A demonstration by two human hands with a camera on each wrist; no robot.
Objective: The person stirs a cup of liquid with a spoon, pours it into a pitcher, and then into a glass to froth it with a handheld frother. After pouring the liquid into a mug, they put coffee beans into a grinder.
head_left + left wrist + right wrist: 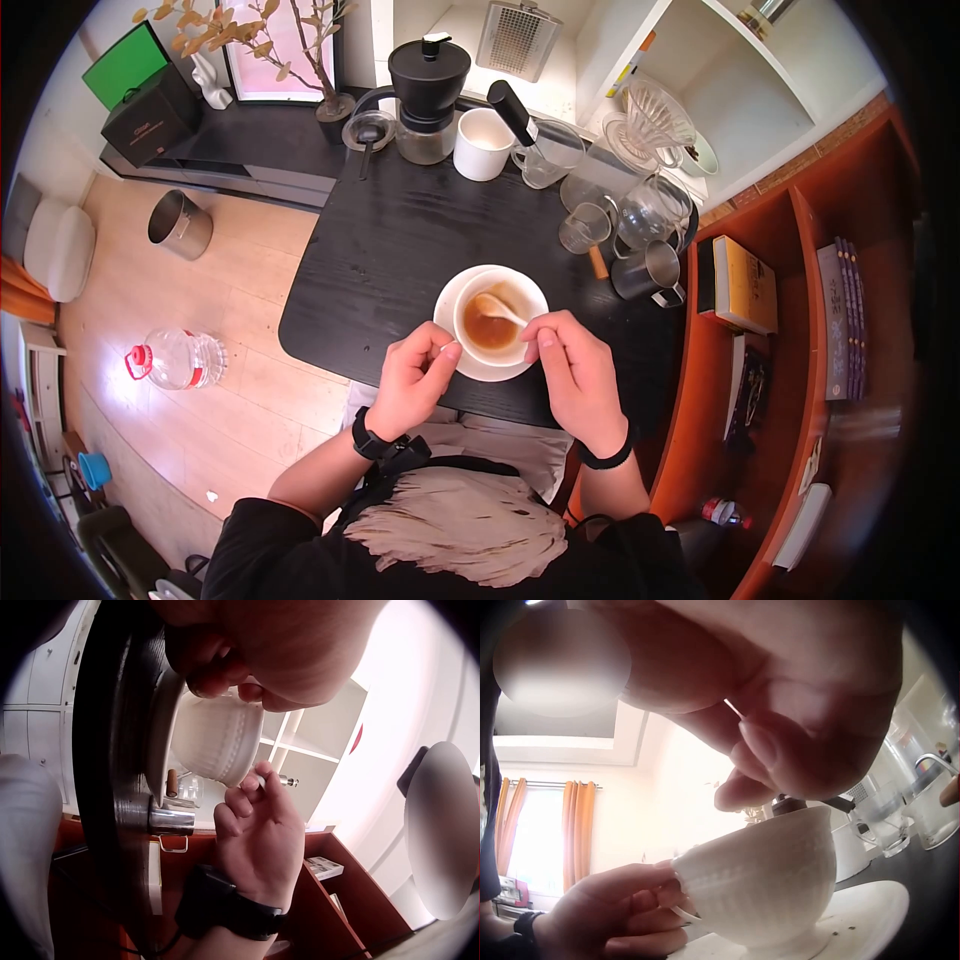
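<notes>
A white cup [757, 881] with a ribbed wall stands on a white saucer [446, 300] near the front edge of the black table. Brown liquid [485, 333] fills part of it. My left hand [412, 372] grips the cup's handle at the left side, as the right wrist view also shows. Over the right rim, my right hand [578, 365] pinches the handle of a white spoon [493, 306] between thumb and fingers. The spoon's bowl lies inside the cup, at the liquid. Most of the spoon's handle end is hidden by the fingers.
Along the table's back stand a black coffee grinder [428, 88], a white mug [482, 150] and several glass vessels. A metal pitcher [643, 272] is at the right, beside a reddish shelf with books [748, 288]. A large plastic bottle [188, 360] stands on the floor at left.
</notes>
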